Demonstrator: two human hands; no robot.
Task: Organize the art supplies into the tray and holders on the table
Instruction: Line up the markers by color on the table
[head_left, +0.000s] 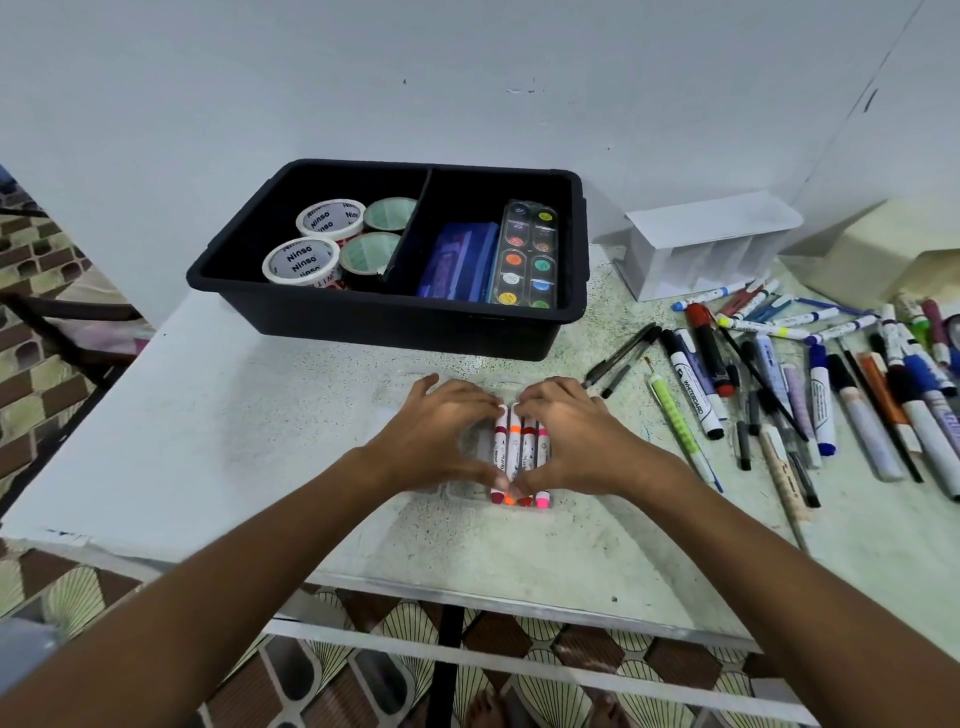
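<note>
A row of markers with dark red, orange, red and pink caps lies in a clear plastic case on the table, in front of me. My left hand and my right hand close round the row from either side, fingertips at the far ends and thumbs at the near ends. The black two-part tray stands behind, with tape rolls in its left part. A blue eraser and a watercolour palette lie in its right part. A white divided holder stands at the back right.
Several loose pens, whiteboard markers and highlighters lie scattered over the right side of the table. A cream box sits in the far right corner. The table's front edge runs just below my forearms, with patterned floor beneath.
</note>
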